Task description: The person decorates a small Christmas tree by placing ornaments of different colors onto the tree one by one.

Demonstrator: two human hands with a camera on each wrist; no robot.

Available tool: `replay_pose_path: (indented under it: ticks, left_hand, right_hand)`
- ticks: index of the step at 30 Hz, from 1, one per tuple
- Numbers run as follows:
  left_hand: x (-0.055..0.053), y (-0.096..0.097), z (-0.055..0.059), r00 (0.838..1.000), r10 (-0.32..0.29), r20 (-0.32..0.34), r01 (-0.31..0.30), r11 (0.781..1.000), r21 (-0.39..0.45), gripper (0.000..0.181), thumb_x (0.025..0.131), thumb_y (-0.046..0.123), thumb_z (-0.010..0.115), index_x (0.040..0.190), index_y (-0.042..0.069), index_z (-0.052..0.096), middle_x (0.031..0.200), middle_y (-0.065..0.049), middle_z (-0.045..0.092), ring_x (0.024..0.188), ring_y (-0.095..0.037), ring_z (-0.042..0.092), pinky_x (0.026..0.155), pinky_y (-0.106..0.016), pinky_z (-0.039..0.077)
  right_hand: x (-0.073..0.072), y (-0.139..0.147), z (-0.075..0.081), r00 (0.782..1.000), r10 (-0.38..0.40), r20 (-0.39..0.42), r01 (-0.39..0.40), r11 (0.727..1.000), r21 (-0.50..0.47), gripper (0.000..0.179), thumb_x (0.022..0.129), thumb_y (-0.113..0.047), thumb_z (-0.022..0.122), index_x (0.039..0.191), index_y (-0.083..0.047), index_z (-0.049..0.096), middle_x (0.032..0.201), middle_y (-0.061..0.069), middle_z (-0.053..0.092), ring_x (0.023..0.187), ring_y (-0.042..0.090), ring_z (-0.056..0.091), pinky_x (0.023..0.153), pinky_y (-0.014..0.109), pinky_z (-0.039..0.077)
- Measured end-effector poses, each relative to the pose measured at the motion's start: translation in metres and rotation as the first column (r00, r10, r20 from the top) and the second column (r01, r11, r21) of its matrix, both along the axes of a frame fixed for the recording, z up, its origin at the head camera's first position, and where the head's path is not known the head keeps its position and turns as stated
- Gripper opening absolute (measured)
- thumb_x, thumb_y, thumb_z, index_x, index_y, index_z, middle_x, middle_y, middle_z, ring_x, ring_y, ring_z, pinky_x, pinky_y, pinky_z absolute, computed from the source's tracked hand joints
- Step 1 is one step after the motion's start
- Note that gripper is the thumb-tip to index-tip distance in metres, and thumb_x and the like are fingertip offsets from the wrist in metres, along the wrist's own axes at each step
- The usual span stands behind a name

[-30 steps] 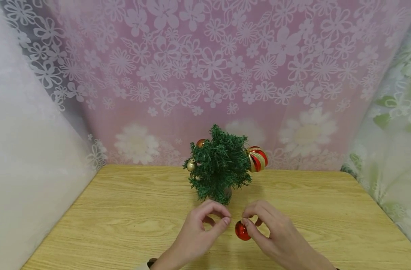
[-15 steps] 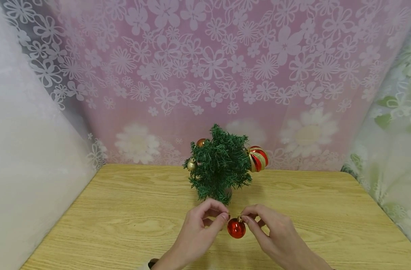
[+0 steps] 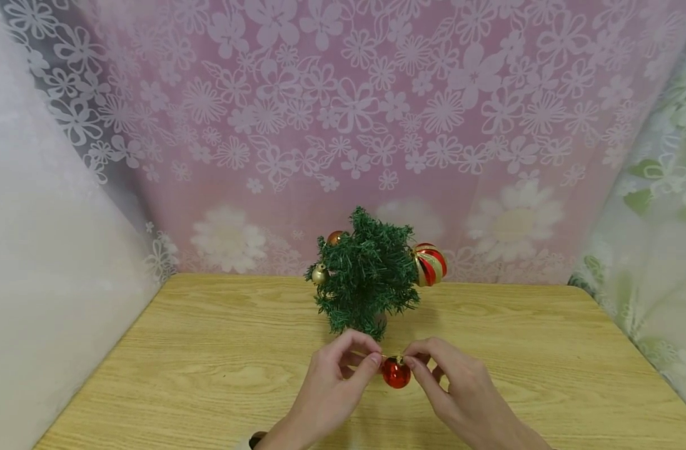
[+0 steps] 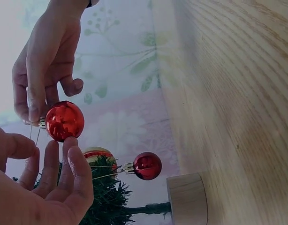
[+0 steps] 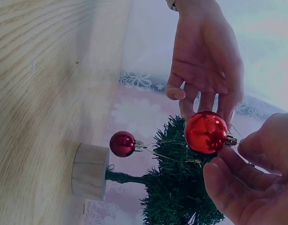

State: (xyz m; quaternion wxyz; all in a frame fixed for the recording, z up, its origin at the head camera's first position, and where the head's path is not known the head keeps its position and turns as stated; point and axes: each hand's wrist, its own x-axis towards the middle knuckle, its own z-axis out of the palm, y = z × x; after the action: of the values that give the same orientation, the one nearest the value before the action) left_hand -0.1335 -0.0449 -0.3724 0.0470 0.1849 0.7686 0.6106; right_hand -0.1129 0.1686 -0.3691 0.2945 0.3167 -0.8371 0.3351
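A shiny red Christmas bauble [image 3: 396,373] with a gold cap hangs between the two hands, just in front of a small artificial Christmas tree [image 3: 371,269]. My left hand [image 3: 337,378] pinches the bauble's thin gold hanging thread between thumb and index finger. In the left wrist view this thread [image 4: 38,136] runs from the cap to those fingertips. My right hand [image 3: 461,390] pinches at the cap, thumb against index finger; whether it grips cap or thread there is hard to tell. Left fingertips are close beside the ball [image 5: 206,132] in the right wrist view.
On the tree hang a red-and-gold striped bauble [image 3: 430,265], a small gold one [image 3: 319,274], an orange one [image 3: 334,238] and a dark red one [image 5: 122,144]. The tree's round wooden base [image 4: 187,199] stands on the wood-grain table [image 3: 207,356]. Flowered curtains [image 3: 343,125] surround it.
The bauble has moved left, away from the right fingers to between the hands, then slightly up. Its thread now stretches to the left fingertips. The tree has stayed put.
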Motion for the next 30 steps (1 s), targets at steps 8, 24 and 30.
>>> replay_pose_path:
  ticks: [8, 24, 30]
  left_hand:
    - [-0.001, 0.002, 0.006, 0.997, 0.022, -0.078, -0.025, 0.999, -0.026, 0.011, 0.103, 0.03, 0.062, 0.107, 0.021, 0.068, 0.103, 0.002, 0.075, 0.084, -0.005, 0.069, 0.075, -0.024, 0.056]
    - [-0.015, 0.007, 0.029, 0.942, 0.145, -0.302, -0.155, 0.988, -0.008, 0.006, 0.104, 0.02, 0.061, 0.107, 0.02, 0.066, 0.094, 0.007, 0.073, 0.071, -0.004, 0.067, 0.067, -0.023, 0.056]
    - [-0.022, 0.005, 0.044, 0.906, 0.192, -0.376, -0.201, 0.98, 0.016, 0.008, 0.104, 0.016, 0.061, 0.11, 0.017, 0.066, 0.091, 0.007, 0.073, 0.069, -0.012, 0.069, 0.065, -0.023, 0.056]
  right_hand:
    - [-0.001, -0.005, 0.004, 0.999, -0.045, -0.015, 0.045, 0.999, -0.02, 0.03, 0.087, 0.007, 0.075, 0.104, -0.016, 0.066, 0.09, -0.01, 0.067, 0.074, -0.003, 0.059, 0.06, 0.008, 0.045]
    - [-0.018, -0.018, 0.028, 0.994, -0.103, -0.031, 0.099, 0.987, -0.128, 0.028, 0.087, 0.01, 0.073, 0.102, -0.012, 0.068, 0.09, -0.007, 0.071, 0.075, 0.001, 0.065, 0.065, 0.011, 0.053]
    - [-0.028, -0.026, 0.041, 0.993, -0.109, -0.04, 0.1, 0.979, -0.178, 0.022, 0.089, 0.008, 0.072, 0.1, -0.011, 0.069, 0.086, -0.006, 0.07, 0.074, 0.002, 0.063, 0.061, 0.012, 0.052]
